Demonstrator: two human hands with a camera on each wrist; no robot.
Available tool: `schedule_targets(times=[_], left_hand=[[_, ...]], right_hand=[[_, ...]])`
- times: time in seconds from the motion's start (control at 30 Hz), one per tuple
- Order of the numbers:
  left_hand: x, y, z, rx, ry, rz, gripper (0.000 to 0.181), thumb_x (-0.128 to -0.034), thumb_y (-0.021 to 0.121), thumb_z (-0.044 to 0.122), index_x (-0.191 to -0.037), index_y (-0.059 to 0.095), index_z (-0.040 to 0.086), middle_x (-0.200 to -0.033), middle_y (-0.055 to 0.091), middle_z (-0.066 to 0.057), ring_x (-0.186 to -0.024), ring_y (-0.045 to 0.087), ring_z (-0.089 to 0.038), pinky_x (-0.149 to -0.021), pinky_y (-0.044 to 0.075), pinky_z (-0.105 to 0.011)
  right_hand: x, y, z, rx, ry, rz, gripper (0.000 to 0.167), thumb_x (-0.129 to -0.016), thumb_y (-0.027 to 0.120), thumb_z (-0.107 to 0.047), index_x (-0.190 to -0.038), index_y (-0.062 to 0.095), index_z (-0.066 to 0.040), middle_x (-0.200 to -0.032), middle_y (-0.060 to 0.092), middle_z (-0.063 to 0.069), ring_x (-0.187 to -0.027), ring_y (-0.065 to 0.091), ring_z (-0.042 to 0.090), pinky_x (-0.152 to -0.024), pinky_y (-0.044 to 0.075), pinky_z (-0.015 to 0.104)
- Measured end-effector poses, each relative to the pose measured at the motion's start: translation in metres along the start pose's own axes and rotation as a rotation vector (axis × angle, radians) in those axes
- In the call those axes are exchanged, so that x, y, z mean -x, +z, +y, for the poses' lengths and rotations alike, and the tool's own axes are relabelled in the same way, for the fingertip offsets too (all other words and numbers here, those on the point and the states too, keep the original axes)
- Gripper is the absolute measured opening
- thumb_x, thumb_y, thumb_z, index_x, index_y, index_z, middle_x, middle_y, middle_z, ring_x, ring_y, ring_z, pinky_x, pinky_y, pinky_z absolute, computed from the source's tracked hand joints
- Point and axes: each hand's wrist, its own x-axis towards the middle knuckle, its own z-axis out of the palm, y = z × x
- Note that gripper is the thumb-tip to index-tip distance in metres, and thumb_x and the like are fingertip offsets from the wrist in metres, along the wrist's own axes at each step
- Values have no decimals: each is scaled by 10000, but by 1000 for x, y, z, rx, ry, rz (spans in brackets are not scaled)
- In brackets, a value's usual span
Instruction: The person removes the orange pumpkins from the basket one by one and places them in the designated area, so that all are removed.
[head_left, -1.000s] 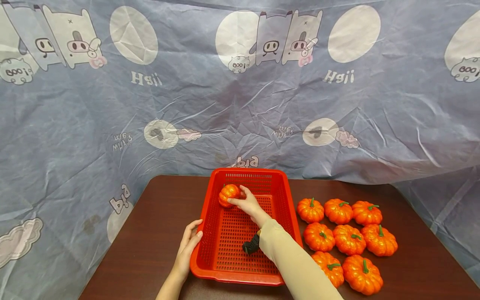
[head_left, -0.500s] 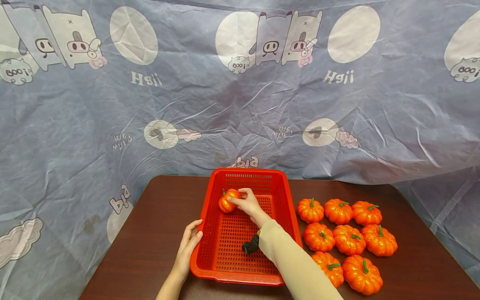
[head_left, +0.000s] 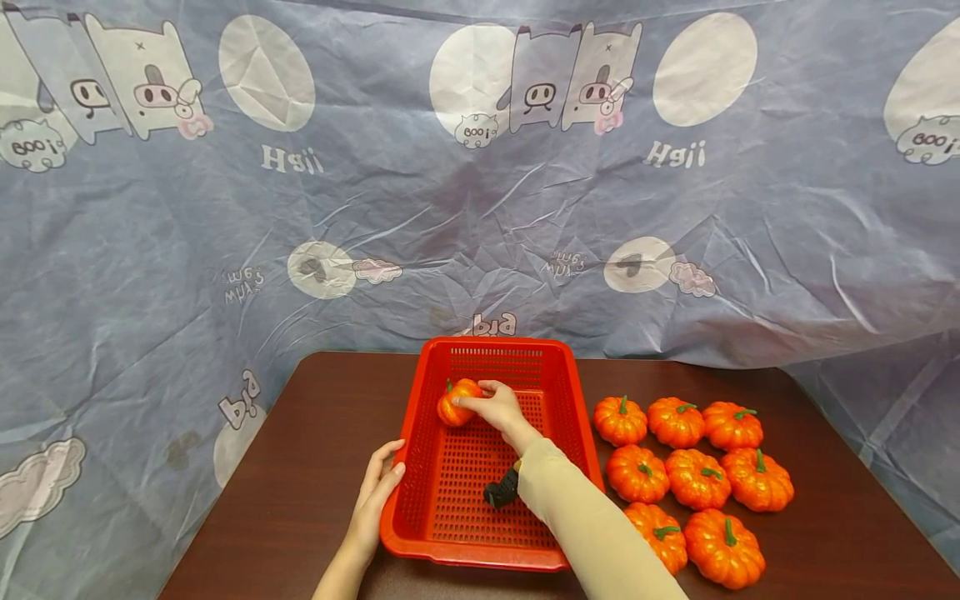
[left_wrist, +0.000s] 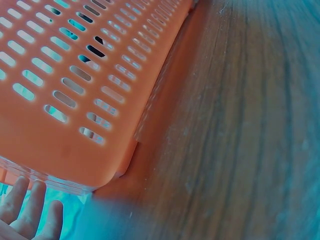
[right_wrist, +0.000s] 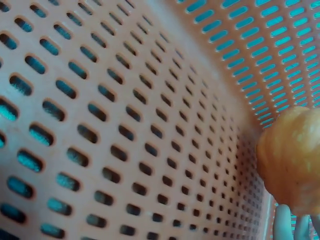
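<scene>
My right hand (head_left: 497, 408) grips a small orange pumpkin (head_left: 454, 408) with a green stem, inside the red plastic basket (head_left: 480, 553) near its far left part. The right wrist view shows that pumpkin (right_wrist: 295, 160) at the right edge, with fingertips (right_wrist: 283, 222) beneath it; whether it touches the basket floor cannot be told. At the basket's left rim, my left hand (head_left: 371, 496) rests its fingertips and thumb. In the left wrist view, fairly straight fingers (left_wrist: 35, 207) lie by the rim outside the slotted wall (left_wrist: 65, 135).
Several more orange pumpkins (head_left: 696, 479) sit in rows on the dark brown table (head_left: 277, 500), right of the basket. A black wrist device (head_left: 501, 490) shows beside the right sleeve. A printed grey-blue cloth (head_left: 465, 208) hangs behind the table.
The pumpkin in the right hand has come slightly nearer and tilted, its stem now showing more at the upper left. The left hand and basket have stayed put.
</scene>
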Motion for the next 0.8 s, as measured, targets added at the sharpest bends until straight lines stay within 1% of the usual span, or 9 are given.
schedule_targets(times=[0.07,0.27,0.33,0.53,0.67,0.8], left_hand=[[0,0,0,0,6,-3,378,-1004,381,170,-1361,316,65,-1224,384,-294,-1037,505,-375,-812,490,-442],[1,-1,0,7,22,-11,388,-1007,379,168,-1369,302,51,-1230,382,-284,-1035,518,-345,-812,492,-433],[0,-1,0,7,23,-9,391,-1006,383,168,-1369,302,50,-1234,383,-280,-1039,516,-347,-815,490,-431],[0,-1,0,10,-1,0,387,-1002,394,179,-1364,316,67,-1241,389,-279,-1050,507,-373,-822,486,-433],[0,-1,-1,19,0,-2,390,-1000,395,176,-1362,315,58,-1242,390,-294,-1050,511,-378,-819,489,-432],[-1,-1,-1,30,7,-1,390,-998,402,178,-1360,320,59,-1240,396,-290,-1047,515,-381,-815,493,-436]], right_hand=[[1,-1,-3,3,3,10,674,-723,797,-280,-1243,520,46,-1191,559,196,-1044,555,291,-877,465,400],[5,-7,-21,-58,27,-7,687,-726,790,-319,-1238,509,44,-1158,558,185,-870,601,235,-810,503,401],[8,-10,-28,-46,30,-14,686,-724,789,-335,-1232,515,36,-1140,566,173,-846,600,225,-809,500,408],[16,-21,-46,-24,36,-56,672,-728,780,-361,-1220,520,14,-1137,595,160,-922,595,228,-844,485,433],[22,-29,-57,-16,28,-66,672,-737,772,-374,-1225,517,11,-1152,597,167,-935,601,236,-853,480,442],[28,-40,-69,-29,7,-79,668,-773,744,-353,-1261,486,22,-1194,575,190,-975,600,254,-882,465,449]])
